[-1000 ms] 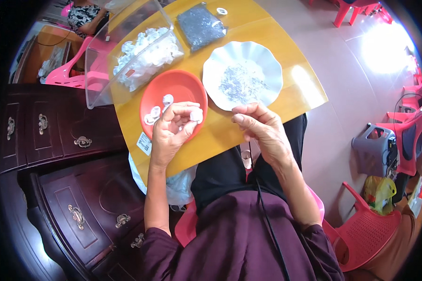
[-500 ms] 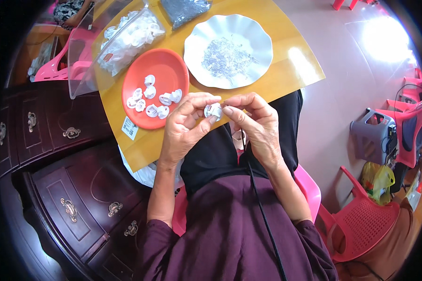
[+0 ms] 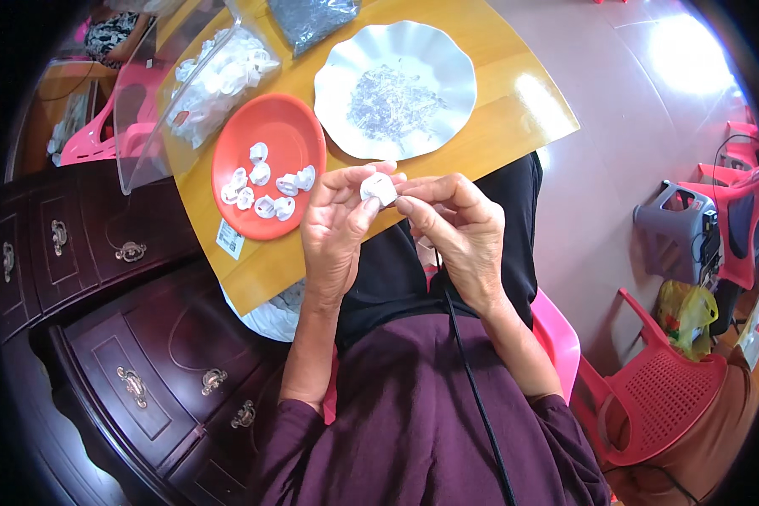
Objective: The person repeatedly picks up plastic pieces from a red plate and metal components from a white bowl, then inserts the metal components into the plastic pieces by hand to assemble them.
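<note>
- Room: dark drawers (image 3: 110, 215) at left, yellow table (image 3: 514, 105) before me.
- Red plate (image 3: 278, 114): loose white pieces (image 3: 266, 206).
- My left hand (image 3: 333, 223): thumb and fingers pinch one white part (image 3: 379, 191) by the table's near edge.
- White dish (image 3: 454, 72) beyond: tiny silvery bits (image 3: 396, 99).
- My right hand (image 3: 464, 228): thumb and forefinger narrowed beside that part; cannot tell whether anything sits between them.
- Judgement: steady left pinch, light right fingertips should prevent slipping.

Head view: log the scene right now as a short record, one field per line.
Left hand: pinches a white plastic piece
Right hand: fingertips at that piece's right side; whether they grip anything is unclear
Orange plate: several loose white parts
Scalloped white dish: scattered pile of tiny thin bits
Beyond the orange plate: clear bag of white parts
</note>
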Action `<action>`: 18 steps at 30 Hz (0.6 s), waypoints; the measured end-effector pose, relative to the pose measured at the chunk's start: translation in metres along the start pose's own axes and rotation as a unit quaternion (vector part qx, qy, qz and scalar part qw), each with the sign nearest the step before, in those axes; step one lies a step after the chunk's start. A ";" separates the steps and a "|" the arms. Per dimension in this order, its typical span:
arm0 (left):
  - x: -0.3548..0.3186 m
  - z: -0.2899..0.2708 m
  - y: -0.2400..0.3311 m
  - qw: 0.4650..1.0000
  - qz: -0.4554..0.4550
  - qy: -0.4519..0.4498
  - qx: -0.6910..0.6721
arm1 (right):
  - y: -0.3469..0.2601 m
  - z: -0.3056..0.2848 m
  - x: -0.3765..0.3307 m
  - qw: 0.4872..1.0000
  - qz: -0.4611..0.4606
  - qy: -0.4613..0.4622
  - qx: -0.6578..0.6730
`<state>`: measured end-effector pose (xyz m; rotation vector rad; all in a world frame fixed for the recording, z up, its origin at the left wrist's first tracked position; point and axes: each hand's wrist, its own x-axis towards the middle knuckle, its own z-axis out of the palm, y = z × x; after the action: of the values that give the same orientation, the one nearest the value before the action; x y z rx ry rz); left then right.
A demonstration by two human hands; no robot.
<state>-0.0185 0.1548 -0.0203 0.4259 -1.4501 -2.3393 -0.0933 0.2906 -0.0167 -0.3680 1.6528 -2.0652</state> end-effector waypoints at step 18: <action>0.000 -0.004 0.003 0.996 0.033 -0.038 0.066 | 0.005 0.000 -0.001 0.998 -0.038 0.019 -0.050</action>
<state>-0.0166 0.1503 -0.0193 0.3199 -1.6363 -2.2379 -0.0914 0.2903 -0.0210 -0.4349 1.7960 -2.0604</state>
